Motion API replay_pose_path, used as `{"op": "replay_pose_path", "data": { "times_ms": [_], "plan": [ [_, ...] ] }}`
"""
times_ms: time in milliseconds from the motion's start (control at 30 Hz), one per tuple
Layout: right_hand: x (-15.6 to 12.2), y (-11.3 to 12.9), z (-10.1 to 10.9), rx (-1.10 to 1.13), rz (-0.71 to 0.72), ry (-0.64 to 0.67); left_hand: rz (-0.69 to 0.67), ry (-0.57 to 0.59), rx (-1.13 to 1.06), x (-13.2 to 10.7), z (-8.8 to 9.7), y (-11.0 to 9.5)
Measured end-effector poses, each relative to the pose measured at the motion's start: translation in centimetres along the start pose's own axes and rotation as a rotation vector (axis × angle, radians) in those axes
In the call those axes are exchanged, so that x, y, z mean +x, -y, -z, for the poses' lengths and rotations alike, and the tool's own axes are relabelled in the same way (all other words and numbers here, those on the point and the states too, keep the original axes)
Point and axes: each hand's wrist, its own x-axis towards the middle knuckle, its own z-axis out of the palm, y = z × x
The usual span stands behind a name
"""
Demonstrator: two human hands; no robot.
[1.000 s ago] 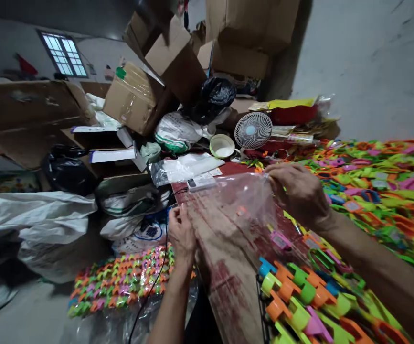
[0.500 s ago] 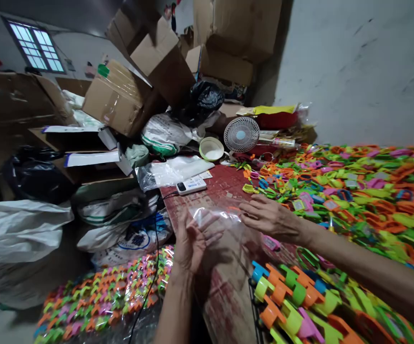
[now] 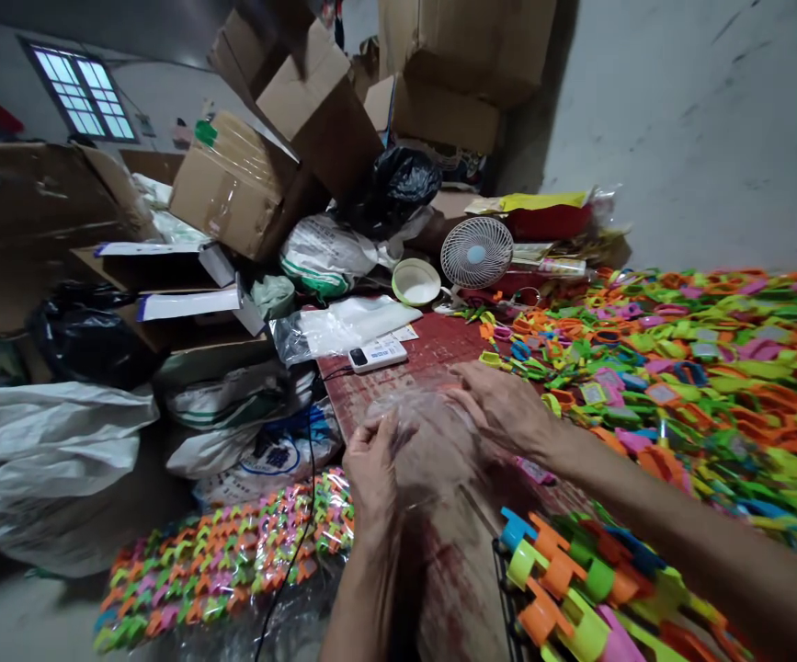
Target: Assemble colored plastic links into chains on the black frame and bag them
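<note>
A thin clear plastic bag [image 3: 432,441] is stretched between my hands above the table. My left hand [image 3: 374,460] pinches its near left edge between thumb and fingers. At the bag's far right end, my right hand [image 3: 501,405] has its fingers bent onto the film; an orange strip shows by those fingers, too blurred to name. Below my right forearm, colourful plastic toy pieces [image 3: 550,570] stand in rows on a black rack [image 3: 501,588]. A pink piece [image 3: 534,471] lies under my right wrist.
A large heap of bright toy watches [image 3: 715,368] covers the right side of the red table [image 3: 432,340]. A white device [image 3: 377,354], plastic bags [image 3: 349,324], a bowl [image 3: 416,282] and a fan [image 3: 477,253] stand beyond. Packed toy pieces [image 3: 233,552] lie lower left; cardboard boxes [image 3: 233,184] are behind.
My left hand has gone from spread fingers to a pinch on the bag's edge. My right hand stays at the bag, its fingers bent further over it. The view has shifted slightly.
</note>
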Motion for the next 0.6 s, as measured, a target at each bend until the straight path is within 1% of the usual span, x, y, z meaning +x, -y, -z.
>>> {"op": "replay_pose_path", "data": {
  "times_ms": [33,67,133,167,233,300,367,400,467,500,533,567,600],
  "plan": [
    [-0.2,0.8,0.5,0.142,-0.07,0.028,-0.012,0.011,0.018,0.1,0.0,-0.1],
    [-0.4,1.6,1.0,0.272,-0.099,0.074,-0.019,0.035,0.034,0.1,-0.2,-0.1],
    [-0.5,3.0,1.6,0.481,-0.093,0.178,-0.014,0.108,0.05,0.1,-0.9,-0.3],
    [-0.5,3.5,1.6,0.568,-0.084,0.21,-0.004,0.145,0.045,0.0,-1.5,-0.4],
    [-0.6,3.9,1.3,0.728,-0.06,0.233,0.024,0.2,0.01,0.1,-2.6,-0.5],
    [-1.1,3.3,0.8,0.792,-0.02,0.195,0.051,0.219,-0.045,0.2,-3.6,-0.8],
    [-1.9,2.1,0.6,0.732,-0.057,0.081,0.055,0.208,-0.099,0.3,-4.3,-1.4],
    [-2.4,1.3,0.7,0.686,-0.12,0.005,0.049,0.194,-0.124,0.2,-4.6,-1.9],
    [-3.6,-0.5,1.1,0.561,-0.323,-0.139,0.023,0.16,-0.177,0.0,-5.0,-2.9],
    [-4.2,-1.3,1.4,0.485,-0.43,-0.148,0.012,0.15,-0.205,-0.3,-5.2,-3.3],
    [-4.8,-2.0,1.7,0.4,-0.522,-0.095,0.004,0.153,-0.225,-0.6,-5.4,-3.7],
    [-5.6,-2.6,2.0,0.305,-0.587,-0.012,-0.011,0.165,-0.226,-0.9,-5.6,-3.8],
    [-6.3,-2.8,2.3,0.203,-0.61,0.062,-0.047,0.181,-0.192,-1.3,-5.7,-3.9]
  ]
}}
